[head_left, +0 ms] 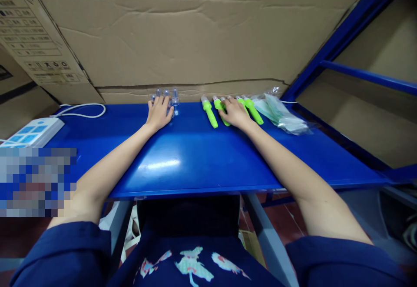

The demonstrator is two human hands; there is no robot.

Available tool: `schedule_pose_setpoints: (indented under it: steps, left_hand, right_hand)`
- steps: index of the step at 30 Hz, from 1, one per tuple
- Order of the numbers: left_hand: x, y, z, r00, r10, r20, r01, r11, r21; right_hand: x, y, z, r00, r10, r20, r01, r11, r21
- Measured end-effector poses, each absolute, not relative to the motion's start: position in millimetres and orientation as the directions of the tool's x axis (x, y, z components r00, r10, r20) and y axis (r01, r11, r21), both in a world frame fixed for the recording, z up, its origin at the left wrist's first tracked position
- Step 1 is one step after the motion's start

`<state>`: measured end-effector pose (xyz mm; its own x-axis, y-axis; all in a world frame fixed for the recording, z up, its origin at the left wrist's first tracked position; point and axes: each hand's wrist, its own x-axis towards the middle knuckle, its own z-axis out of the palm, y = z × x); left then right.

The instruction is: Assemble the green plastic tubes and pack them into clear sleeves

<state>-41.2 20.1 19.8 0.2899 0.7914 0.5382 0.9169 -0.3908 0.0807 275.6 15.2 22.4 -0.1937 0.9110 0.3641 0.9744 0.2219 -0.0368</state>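
Green sticks (254, 112) — under right hand (236, 113) | clear caps (175, 97) — under left hand (158, 114)

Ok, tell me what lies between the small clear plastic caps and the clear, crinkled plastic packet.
The head view shows a stretch of blue tabletop, then a row of bright green plastic sticks, the right hand over some.

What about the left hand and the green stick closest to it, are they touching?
Apart. The head view shows a strip of blue table between the left hand and the nearest green stick.
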Motion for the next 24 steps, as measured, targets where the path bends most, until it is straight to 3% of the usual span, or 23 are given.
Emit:
schedule_pose_setpoints:
  steps: [8,13,16,20,24]
  left_hand:
    - [-41.4,20.7,19.3,0.295,0.789,0.540,0.912,-0.400,0.087]
    - [-41.1,21.0,19.7,0.303,0.787,0.538,0.910,-0.406,0.080]
    - [-40.4,20.9,20.7,0.312,0.792,0.524,0.907,-0.412,0.083]
    - [-40.1,21.4,20.7,0.317,0.789,0.526,0.905,-0.418,0.081]
    - [-40.4,22.4,19.2,0.325,0.781,0.534,0.903,-0.423,0.069]
  right_hand:
    - [264.4,5.0,33.6,-0.225,0.928,0.296,0.970,0.241,-0.021]
    - [255.6,-4.2,42.2,-0.112,0.959,0.262,0.994,0.112,0.016]
    - [254.7,-2.0,36.6,-0.088,0.945,0.314,0.994,0.105,-0.038]
    - [256.5,6.3,21.7,-0.182,0.898,0.401,0.965,0.242,-0.104]
    - [260.0,14.4,13.8,-0.209,0.944,0.253,0.951,0.257,-0.173]
